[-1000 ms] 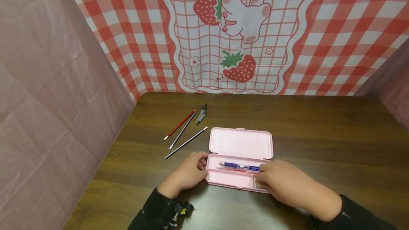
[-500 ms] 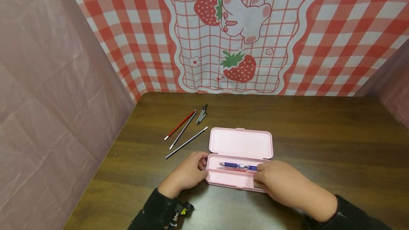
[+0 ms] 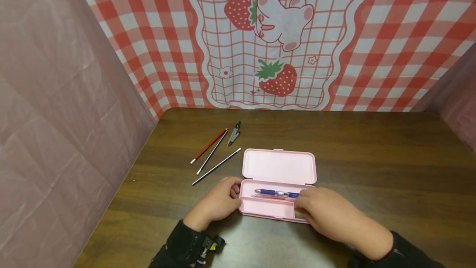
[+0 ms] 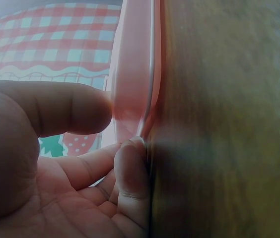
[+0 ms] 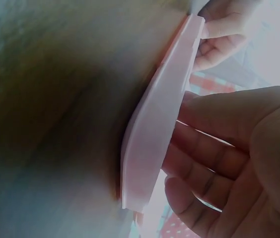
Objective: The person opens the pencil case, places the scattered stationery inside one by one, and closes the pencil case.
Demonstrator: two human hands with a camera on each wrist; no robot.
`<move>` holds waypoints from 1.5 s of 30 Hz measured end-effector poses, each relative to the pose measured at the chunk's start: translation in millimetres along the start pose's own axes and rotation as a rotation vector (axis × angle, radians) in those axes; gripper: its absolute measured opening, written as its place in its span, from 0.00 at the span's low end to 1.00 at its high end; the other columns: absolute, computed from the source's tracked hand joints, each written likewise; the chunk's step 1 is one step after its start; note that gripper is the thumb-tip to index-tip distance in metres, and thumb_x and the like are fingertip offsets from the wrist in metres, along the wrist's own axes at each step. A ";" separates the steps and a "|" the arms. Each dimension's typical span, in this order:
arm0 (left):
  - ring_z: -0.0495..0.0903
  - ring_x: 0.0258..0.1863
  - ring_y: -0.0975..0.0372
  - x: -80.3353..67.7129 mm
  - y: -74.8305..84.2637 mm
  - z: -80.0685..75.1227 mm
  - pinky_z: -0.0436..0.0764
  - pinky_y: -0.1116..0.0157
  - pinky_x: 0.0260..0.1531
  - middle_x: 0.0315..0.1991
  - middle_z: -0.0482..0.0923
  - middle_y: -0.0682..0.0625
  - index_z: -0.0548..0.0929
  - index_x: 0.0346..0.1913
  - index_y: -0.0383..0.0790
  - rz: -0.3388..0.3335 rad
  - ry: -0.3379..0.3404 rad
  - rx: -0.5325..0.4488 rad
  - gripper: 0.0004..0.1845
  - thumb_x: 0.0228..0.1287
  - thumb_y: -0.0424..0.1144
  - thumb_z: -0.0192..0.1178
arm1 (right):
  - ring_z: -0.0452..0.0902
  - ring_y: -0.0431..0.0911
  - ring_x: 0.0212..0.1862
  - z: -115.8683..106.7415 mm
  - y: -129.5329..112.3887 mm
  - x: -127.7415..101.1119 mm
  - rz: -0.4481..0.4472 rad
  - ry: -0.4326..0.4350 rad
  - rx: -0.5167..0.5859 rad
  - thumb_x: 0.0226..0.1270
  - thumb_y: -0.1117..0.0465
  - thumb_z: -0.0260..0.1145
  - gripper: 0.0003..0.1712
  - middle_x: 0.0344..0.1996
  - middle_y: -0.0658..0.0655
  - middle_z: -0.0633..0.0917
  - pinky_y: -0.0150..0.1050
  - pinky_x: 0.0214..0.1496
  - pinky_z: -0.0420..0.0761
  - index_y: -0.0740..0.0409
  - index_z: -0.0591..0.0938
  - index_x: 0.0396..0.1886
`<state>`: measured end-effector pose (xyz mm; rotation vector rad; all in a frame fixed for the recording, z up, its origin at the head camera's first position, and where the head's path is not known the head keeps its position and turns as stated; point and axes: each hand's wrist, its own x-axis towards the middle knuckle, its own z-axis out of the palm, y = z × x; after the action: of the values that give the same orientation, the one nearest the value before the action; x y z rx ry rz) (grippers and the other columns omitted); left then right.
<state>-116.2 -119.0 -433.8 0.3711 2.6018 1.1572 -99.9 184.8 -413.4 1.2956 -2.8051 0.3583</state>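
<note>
A pink pencil case (image 3: 265, 209) lies with its lid (image 3: 279, 166) folded back flat on the table. In its long compartment are a blue pen (image 3: 274, 192) and a thin clear pen with red in it (image 3: 268, 197). My left hand (image 3: 222, 198) holds the case's left end, its thumb and curled fingers against the wall. At the other end, my right hand (image 3: 332, 214) reaches over the rim with its thumb and fingers down inside the case, by the small right compartment. Whatever its fingertips touch is hidden in the head and right wrist views.
Left of the case on the wooden table (image 3: 372, 152) lie a red pencil (image 3: 209, 146) and two dark striped pencils, one farther back (image 3: 212, 152) and one nearer (image 3: 217, 166). A grey compass (image 3: 234, 134) lies beyond them. A checked cloth (image 3: 167, 44) hangs behind.
My right hand has shifted slightly left and dipped within the right end of the case. My left hand stays where it was. The pens, pencils and compass lie unmoved.
</note>
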 end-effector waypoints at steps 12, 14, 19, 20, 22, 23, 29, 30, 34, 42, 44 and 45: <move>0.73 0.39 0.59 1.2 -1.5 1.8 0.75 0.62 0.41 0.39 0.73 0.48 0.78 0.57 0.29 0.012 0.006 0.002 0.23 0.56 0.27 0.65 | 0.69 0.36 0.31 0.9 0.7 -1.4 0.012 0.003 0.015 0.61 0.64 0.75 0.11 0.28 0.38 0.73 0.42 0.35 0.77 0.44 0.82 0.29; 0.73 0.39 0.59 0.9 -1.2 1.5 0.75 0.62 0.41 0.39 0.73 0.48 0.78 0.57 0.29 0.013 0.006 0.005 0.23 0.56 0.27 0.65 | 0.70 0.36 0.31 1.1 0.6 -1.7 0.015 0.007 0.017 0.61 0.64 0.75 0.11 0.28 0.38 0.74 0.42 0.35 0.77 0.43 0.82 0.29; 0.73 0.40 0.58 0.5 0.2 -0.1 0.75 0.61 0.41 0.40 0.73 0.48 0.78 0.57 0.29 0.007 0.000 0.003 0.23 0.56 0.27 0.65 | 0.73 0.37 0.33 1.3 0.6 -3.0 0.033 0.010 0.032 0.61 0.63 0.76 0.10 0.30 0.39 0.76 0.43 0.38 0.79 0.44 0.83 0.31; 0.73 0.40 0.58 0.5 0.4 -0.5 0.75 0.61 0.41 0.40 0.73 0.48 0.78 0.58 0.29 0.007 -0.001 -0.001 0.24 0.56 0.27 0.65 | 0.72 0.36 0.34 1.0 0.4 -3.2 0.040 0.007 0.041 0.62 0.62 0.76 0.09 0.31 0.39 0.76 0.43 0.38 0.79 0.44 0.83 0.32; 0.73 0.40 0.58 0.7 0.2 -1.1 0.75 0.61 0.41 0.40 0.73 0.48 0.78 0.58 0.29 0.005 -0.002 -0.002 0.24 0.56 0.27 0.64 | 0.72 0.35 0.33 0.4 -0.3 -3.6 0.059 0.005 0.060 0.64 0.60 0.75 0.07 0.31 0.38 0.76 0.42 0.38 0.79 0.44 0.84 0.34; 0.73 0.40 0.58 0.7 0.0 -1.3 0.75 0.61 0.41 0.40 0.73 0.48 0.77 0.58 0.29 0.003 -0.002 -0.003 0.24 0.56 0.27 0.64 | 0.71 0.35 0.33 0.2 -0.8 -3.9 0.067 0.006 0.069 0.65 0.58 0.75 0.06 0.31 0.38 0.76 0.42 0.37 0.79 0.45 0.84 0.35; 0.73 0.40 0.59 0.5 -1.7 -0.5 0.75 0.61 0.42 0.40 0.73 0.48 0.77 0.58 0.29 0.007 -0.005 -0.003 0.24 0.57 0.28 0.64 | 0.69 0.32 0.33 -1.3 -3.9 -9.0 0.104 0.038 0.104 0.68 0.54 0.73 0.05 0.33 0.37 0.76 0.39 0.36 0.78 0.44 0.85 0.38; 0.73 0.40 0.59 0.4 -2.1 -0.1 0.75 0.61 0.42 0.40 0.73 0.48 0.77 0.58 0.29 0.008 -0.005 -0.006 0.24 0.57 0.28 0.64 | 0.69 0.32 0.33 -1.5 -4.4 -10.3 0.108 0.046 0.106 0.67 0.54 0.73 0.05 0.33 0.37 0.76 0.39 0.36 0.78 0.44 0.84 0.39; 0.73 0.40 0.58 -0.1 -2.5 1.2 0.75 0.61 0.43 0.40 0.73 0.48 0.77 0.58 0.28 0.003 -0.004 -0.018 0.25 0.56 0.28 0.64 | 0.71 0.34 0.36 -1.9 -5.2 -16.1 0.142 0.088 0.098 0.66 0.52 0.75 0.09 0.35 0.38 0.77 0.40 0.38 0.79 0.45 0.85 0.42; 0.74 0.41 0.58 1.1 0.3 -0.4 0.76 0.59 0.43 0.41 0.73 0.48 0.77 0.59 0.29 -0.014 -0.011 0.000 0.24 0.59 0.29 0.65 | 0.79 0.53 0.52 4.0 2.9 -26.5 0.333 0.168 0.064 0.56 0.42 0.80 0.38 0.50 0.55 0.82 0.57 0.55 0.78 0.60 0.81 0.59; 0.73 0.41 0.58 1.0 0.2 -0.1 0.75 0.59 0.43 0.41 0.73 0.48 0.77 0.59 0.30 -0.023 -0.015 0.003 0.23 0.59 0.30 0.65 | 0.78 0.55 0.54 6.9 5.8 -27.6 0.378 0.159 0.097 0.53 0.36 0.80 0.46 0.52 0.57 0.82 0.59 0.56 0.77 0.62 0.78 0.61; 0.73 0.41 0.58 0.8 0.1 0.5 0.75 0.59 0.43 0.41 0.73 0.48 0.77 0.59 0.30 -0.026 -0.015 0.005 0.23 0.59 0.30 0.65 | 0.78 0.56 0.55 8.3 7.0 -28.0 0.396 0.153 0.114 0.50 0.32 0.79 0.50 0.52 0.58 0.81 0.60 0.57 0.77 0.62 0.78 0.63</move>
<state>-116.8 -118.4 -434.2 0.3451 2.5886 1.1357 -86.4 208.3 -426.3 0.6803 -2.9277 0.6074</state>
